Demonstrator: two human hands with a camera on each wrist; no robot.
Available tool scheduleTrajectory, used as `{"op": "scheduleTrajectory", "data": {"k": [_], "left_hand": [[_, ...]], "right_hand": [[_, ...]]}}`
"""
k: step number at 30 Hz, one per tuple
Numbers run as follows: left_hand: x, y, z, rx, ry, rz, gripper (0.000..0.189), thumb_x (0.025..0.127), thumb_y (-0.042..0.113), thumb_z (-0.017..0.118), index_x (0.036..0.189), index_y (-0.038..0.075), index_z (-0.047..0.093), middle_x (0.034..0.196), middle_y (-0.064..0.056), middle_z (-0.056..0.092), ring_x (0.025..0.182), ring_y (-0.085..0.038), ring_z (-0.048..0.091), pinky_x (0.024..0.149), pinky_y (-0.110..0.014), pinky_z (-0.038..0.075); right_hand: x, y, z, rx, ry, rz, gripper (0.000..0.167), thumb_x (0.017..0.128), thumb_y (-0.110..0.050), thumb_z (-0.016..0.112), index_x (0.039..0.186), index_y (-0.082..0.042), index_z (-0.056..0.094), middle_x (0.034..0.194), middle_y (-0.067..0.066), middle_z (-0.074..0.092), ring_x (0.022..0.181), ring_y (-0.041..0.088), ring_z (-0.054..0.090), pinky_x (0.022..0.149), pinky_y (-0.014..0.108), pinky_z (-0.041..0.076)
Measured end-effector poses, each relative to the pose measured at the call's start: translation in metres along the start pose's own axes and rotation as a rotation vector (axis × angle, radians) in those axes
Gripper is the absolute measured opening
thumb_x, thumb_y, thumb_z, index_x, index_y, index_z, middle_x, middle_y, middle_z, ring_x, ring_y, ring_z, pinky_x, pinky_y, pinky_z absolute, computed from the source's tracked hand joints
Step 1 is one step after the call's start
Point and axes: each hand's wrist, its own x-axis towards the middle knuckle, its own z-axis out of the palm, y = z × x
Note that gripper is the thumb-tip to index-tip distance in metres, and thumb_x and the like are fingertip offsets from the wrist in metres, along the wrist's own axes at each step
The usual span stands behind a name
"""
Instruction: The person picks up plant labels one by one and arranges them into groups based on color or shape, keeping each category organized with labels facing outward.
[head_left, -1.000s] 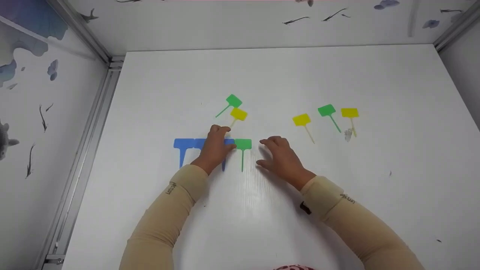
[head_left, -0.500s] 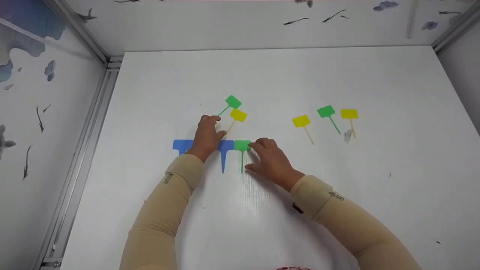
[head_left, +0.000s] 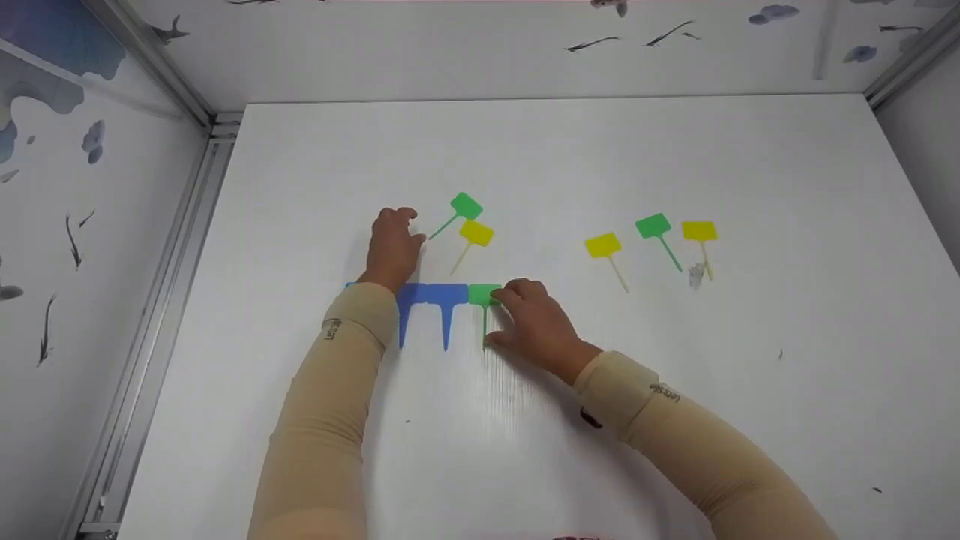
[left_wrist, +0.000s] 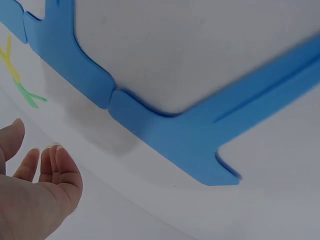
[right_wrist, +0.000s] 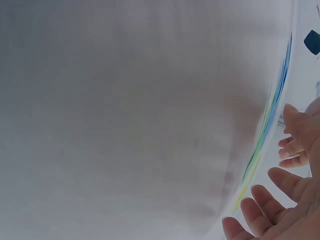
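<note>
Several blue T-shaped plant labels (head_left: 448, 294) lie side by side on the white table, their stems toward the person. A green plant label (head_left: 478, 292) continues that row on the right. My right hand (head_left: 540, 319) has its fingertips at this green head and its thumb by the stem; in the right wrist view its fingers (right_wrist: 265, 205) are spread. Beyond the row, my left hand (head_left: 391, 247) is held with relaxed fingers and nothing in them. It is left of a tilted green label (head_left: 466, 205) and a yellow label (head_left: 476, 232). The left sleeve partly hides the blue labels.
Farther right lie a yellow label (head_left: 603, 244), another green label (head_left: 653, 225) and a second yellow label (head_left: 699, 230), beside a grey smudge (head_left: 696, 274). Patterned white panels (head_left: 450, 52) border the table at the back and left.
My left hand has moved away from the row, forward and left, uncovering blue labels. My right hand has shifted left onto the green label at the row's end.
</note>
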Motion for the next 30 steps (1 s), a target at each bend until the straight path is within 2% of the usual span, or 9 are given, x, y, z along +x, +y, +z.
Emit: {"op": "scheduleTrajectory", "data": {"k": [6,15,18,25,30], "left_hand": [[0.011,-0.003,0.000,-0.009,-0.019,-0.033,0.044,0.098,0.015,0.055,0.140,0.006,0.045,0.133,-0.014,0.045,0.129,-0.024,0.042,0.109,-0.034,0.034],[0.025,-0.002,-0.001,-0.003,-0.037,0.000,0.048,0.094,0.008,0.062,0.140,0.011,0.048,0.128,-0.012,0.049,0.125,-0.024,0.046,0.108,-0.035,0.035],[0.030,0.000,-0.001,0.017,-0.058,-0.003,0.052,0.092,0.008,0.064,0.141,0.014,0.047,0.130,-0.010,0.048,0.127,-0.023,0.044,0.110,-0.035,0.034],[0.040,0.004,-0.001,0.046,-0.117,0.067,0.060,0.088,0.007,0.069,0.143,0.017,0.048,0.134,-0.012,0.044,0.131,-0.026,0.038,0.113,-0.035,0.027],[0.046,0.009,-0.001,0.066,-0.136,0.074,0.064,0.088,0.009,0.069,0.146,0.022,0.044,0.136,-0.012,0.040,0.130,-0.025,0.037,0.114,-0.035,0.027]], "right_hand": [[0.002,0.001,0.000,-0.010,-0.007,0.015,0.061,0.082,-0.030,0.078,0.134,-0.009,0.054,0.133,0.013,0.049,0.124,0.029,0.043,0.105,0.039,0.040],[0.004,0.001,0.000,-0.013,-0.019,0.027,0.059,0.082,-0.029,0.077,0.133,-0.010,0.055,0.134,0.012,0.049,0.124,0.028,0.044,0.104,0.037,0.040],[0.005,0.001,-0.001,-0.018,-0.017,0.025,0.059,0.082,-0.029,0.077,0.133,-0.010,0.055,0.134,0.012,0.049,0.124,0.028,0.044,0.104,0.038,0.040],[0.005,0.001,-0.004,-0.037,-0.014,-0.003,0.060,0.081,-0.031,0.078,0.132,-0.009,0.055,0.131,0.013,0.051,0.125,0.028,0.043,0.103,0.038,0.041],[0.006,0.000,-0.004,-0.039,-0.028,0.020,0.061,0.081,-0.032,0.078,0.133,-0.011,0.055,0.133,0.011,0.051,0.125,0.028,0.043,0.105,0.037,0.040]]}}
